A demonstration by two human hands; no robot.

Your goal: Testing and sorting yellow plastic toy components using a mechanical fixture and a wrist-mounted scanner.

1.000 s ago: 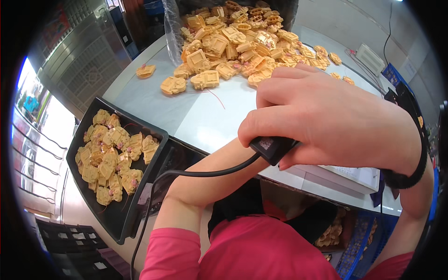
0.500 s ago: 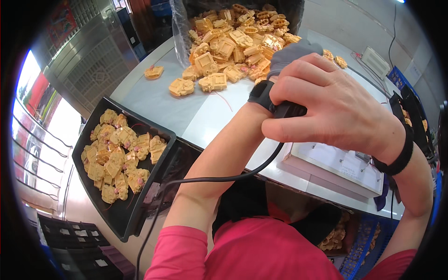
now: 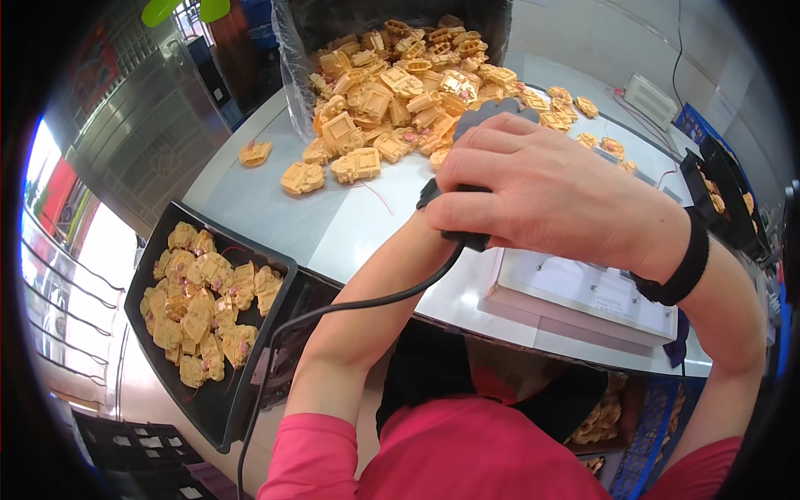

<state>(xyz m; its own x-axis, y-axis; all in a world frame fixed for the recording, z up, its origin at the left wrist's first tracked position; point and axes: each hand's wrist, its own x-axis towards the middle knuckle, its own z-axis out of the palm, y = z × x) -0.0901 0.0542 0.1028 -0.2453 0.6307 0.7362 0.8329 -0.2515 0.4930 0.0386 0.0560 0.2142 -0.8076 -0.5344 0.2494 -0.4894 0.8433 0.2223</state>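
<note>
Counter: one, bearing a beige pile too heaped to count
Black tray: one, holding roughly twenty overlapping beige pieces
White box: one, print too small to read
Right grip: closed around the black module
Left grip: mostly hidden, cannot tell
Black module: one, at the left wrist

Harsh daylight overexposes the barred opening at left; the worktable gleams; fisheye edges bend into black.
</note>
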